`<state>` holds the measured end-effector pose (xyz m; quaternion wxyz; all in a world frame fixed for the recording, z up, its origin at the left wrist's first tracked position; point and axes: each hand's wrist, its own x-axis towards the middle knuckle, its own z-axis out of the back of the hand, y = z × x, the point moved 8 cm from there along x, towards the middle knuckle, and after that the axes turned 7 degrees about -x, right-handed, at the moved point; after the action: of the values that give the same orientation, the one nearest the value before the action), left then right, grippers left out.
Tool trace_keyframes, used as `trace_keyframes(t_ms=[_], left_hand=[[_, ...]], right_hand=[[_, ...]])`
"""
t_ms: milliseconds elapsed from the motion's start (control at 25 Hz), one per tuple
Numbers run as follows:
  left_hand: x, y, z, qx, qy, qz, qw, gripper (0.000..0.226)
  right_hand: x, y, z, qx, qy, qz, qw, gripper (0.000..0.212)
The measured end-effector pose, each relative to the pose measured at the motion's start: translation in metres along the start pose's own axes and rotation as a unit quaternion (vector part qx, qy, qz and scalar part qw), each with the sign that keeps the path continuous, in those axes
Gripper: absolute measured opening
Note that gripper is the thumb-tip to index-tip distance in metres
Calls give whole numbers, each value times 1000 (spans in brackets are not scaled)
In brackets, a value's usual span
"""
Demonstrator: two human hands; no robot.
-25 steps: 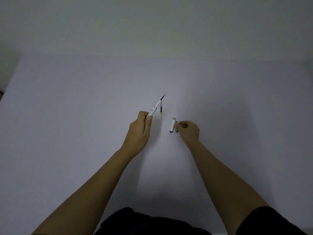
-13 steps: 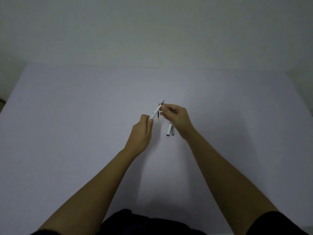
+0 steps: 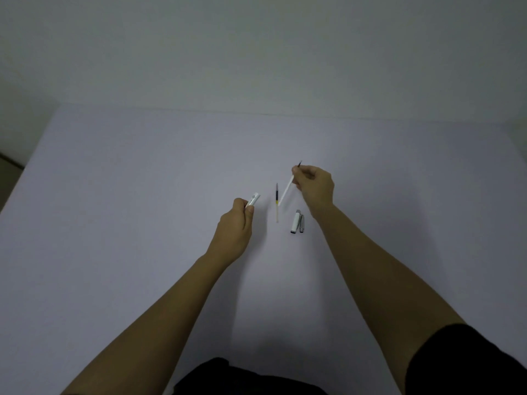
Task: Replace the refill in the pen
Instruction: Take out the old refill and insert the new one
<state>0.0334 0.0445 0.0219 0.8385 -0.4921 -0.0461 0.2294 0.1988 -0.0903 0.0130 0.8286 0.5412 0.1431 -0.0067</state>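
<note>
Lighting: dim, flat, greyish cast showing across whole frame. Table (image 3: 142, 195) reading pale lilac, brightest mid-frame, darkening twd edges and corners. Shadows: soft, faint, lying under forearms nr bottom. No glare showing. Wide-angle distortion bending table's far edge and sides. Small items betw. hands (image 3: 233, 226) looking soft, slightly blurred; fine detail not resolving.

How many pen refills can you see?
2. One refill is pinched in the right hand, above the table. The other refill lies on the table between the hands.
</note>
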Motion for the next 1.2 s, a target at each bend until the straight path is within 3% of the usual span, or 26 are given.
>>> trace_keyframes(t_ms=[160,360,1000,1200], left_hand=[[20,1,7,1,-3,7,1000,24],[45,1,2,6,12,10,1000,25],[49,19,4,-4,4,28,1000,29],[47,23,8,0,-3,27,1000,26]], right_hand=[[13,-15,-17,-183,8,29,983,27],[23,-29,-41,-291,25,36,956,24],[21,-35,-44,-277,17,40,960,21],[17,-29,-63,-320,49,59,944,22]])
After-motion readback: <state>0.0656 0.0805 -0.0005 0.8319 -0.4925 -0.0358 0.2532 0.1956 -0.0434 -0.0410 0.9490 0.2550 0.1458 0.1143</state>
